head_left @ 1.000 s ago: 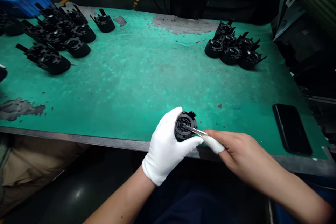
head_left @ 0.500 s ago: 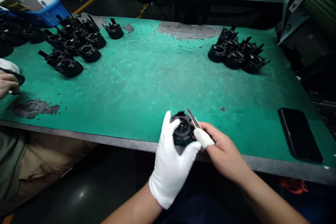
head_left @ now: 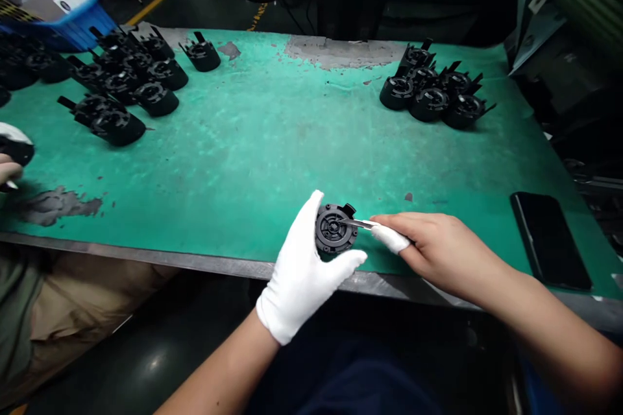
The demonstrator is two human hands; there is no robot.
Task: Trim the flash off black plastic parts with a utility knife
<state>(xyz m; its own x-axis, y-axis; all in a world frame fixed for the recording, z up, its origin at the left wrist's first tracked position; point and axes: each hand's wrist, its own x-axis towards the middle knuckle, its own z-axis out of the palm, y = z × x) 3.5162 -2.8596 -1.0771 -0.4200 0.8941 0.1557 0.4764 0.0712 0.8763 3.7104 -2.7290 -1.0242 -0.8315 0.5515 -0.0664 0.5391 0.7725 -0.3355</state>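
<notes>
My left hand [head_left: 304,272], in a white glove, is wrapped round a round black plastic part [head_left: 333,229], whose ringed face is turned up towards me. A small tab sticks out from the part's far edge. Between the thumb and fingers of my right hand [head_left: 428,243] is a slim knife [head_left: 360,224] with a pointed metal blade. Its tip lies over the middle of the part's face; I cannot tell whether it touches. A white cover sits on my right thumb, and the rest of that hand is bare.
Clusters of black cylindrical parts stand on the green bench [head_left: 263,142], one at the left [head_left: 117,120] and one at the right [head_left: 431,104]. A phone [head_left: 551,240] lies near the right edge. A co-worker's hand [head_left: 8,170] holds a black part at the far left. Behind is a blue bin [head_left: 73,23].
The knife has swung from pointing away beside the part to lying across its face. My left hand has turned the part, and its tab has shifted right.
</notes>
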